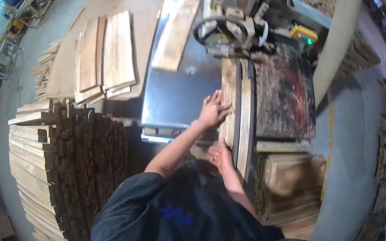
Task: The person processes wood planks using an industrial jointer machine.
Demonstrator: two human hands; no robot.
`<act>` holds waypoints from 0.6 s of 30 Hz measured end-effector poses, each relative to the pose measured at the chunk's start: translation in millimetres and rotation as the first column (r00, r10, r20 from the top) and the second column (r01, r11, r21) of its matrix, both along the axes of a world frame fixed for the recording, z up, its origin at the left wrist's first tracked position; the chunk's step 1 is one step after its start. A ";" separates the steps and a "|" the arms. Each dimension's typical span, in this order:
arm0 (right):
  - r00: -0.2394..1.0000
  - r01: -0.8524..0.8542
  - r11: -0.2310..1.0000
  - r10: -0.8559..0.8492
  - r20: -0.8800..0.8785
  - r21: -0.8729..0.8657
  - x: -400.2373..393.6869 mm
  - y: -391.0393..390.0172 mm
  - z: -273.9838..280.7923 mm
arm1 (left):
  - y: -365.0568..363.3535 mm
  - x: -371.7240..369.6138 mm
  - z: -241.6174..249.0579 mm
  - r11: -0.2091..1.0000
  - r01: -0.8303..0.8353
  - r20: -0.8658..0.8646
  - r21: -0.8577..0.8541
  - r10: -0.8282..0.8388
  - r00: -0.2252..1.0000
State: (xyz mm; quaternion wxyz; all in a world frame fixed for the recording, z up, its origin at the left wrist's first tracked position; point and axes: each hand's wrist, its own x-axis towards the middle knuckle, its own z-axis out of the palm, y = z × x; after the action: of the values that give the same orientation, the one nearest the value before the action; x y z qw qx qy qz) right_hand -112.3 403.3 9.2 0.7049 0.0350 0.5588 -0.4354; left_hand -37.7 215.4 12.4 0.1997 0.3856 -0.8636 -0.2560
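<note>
A long wooden board (pixel 229 84) lies along the right side of the shiny metal table (pixel 168 94), its far end running under the machine head (pixel 234 28). My left hand (pixel 214 110) rests on this board with its fingers spread. Closer to my body, my right hand (pixel 221 156) touches the board's near end; the thumb points forward and the fingers are apart, off to the left. Right of the board runs a dark guide strip (pixel 241 118), and beyond it sits a narrow pale wood strip (pixel 245 130).
Another board (pixel 176 35) lies on the metal table. Flat boards (pixel 116 52) are stacked on a wooden panel at left. A tall pile of planks (pixel 73 159) stands beside me. Stacked wood (pixel 296 180) sits at right, below a dusty machine bed (pixel 284 91). A thick hose (pixel 341 36) curves down.
</note>
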 end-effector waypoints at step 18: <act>0.961 0.258 0.957 -0.241 -0.133 0.131 -42.4 -179.8 -15.7 | -253.5 93.2 25.1 0.911 -0.200 -0.303 -0.362 0.087 0.949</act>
State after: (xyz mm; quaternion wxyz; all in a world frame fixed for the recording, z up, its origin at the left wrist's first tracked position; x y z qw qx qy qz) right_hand -154.7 223.5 -6.5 0.6062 0.1322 0.6203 -0.4798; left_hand 55.5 -38.2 37.4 0.4107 0.3612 -0.8291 -0.1163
